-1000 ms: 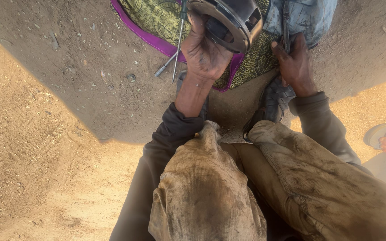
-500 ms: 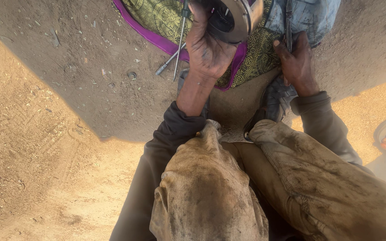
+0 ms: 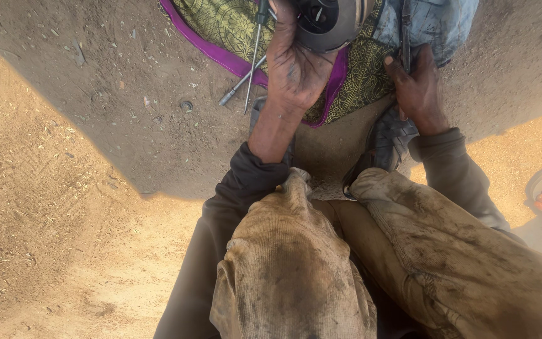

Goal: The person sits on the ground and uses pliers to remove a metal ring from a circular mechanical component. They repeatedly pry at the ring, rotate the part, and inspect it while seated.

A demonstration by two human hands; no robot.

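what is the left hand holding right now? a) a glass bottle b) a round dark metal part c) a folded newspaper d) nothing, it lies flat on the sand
b: the left hand is raised over the patterned cloth and grips a round dark metal part at the top edge of the view, while the right hand holds a thin dark tool.

The round part (image 3: 327, 22) looks like dull grey metal with a dark, smooth centre. Thin screwdriver shafts (image 3: 250, 69) gleam as bare steel. The cloth (image 3: 227, 25) beneath is woven fabric, patterned green-gold with a purple edge. The trousers (image 3: 296, 276) are coarse, ribbed, dirt-stained cloth. The ground (image 3: 64, 188) is dry, gritty sand, matt throughout.
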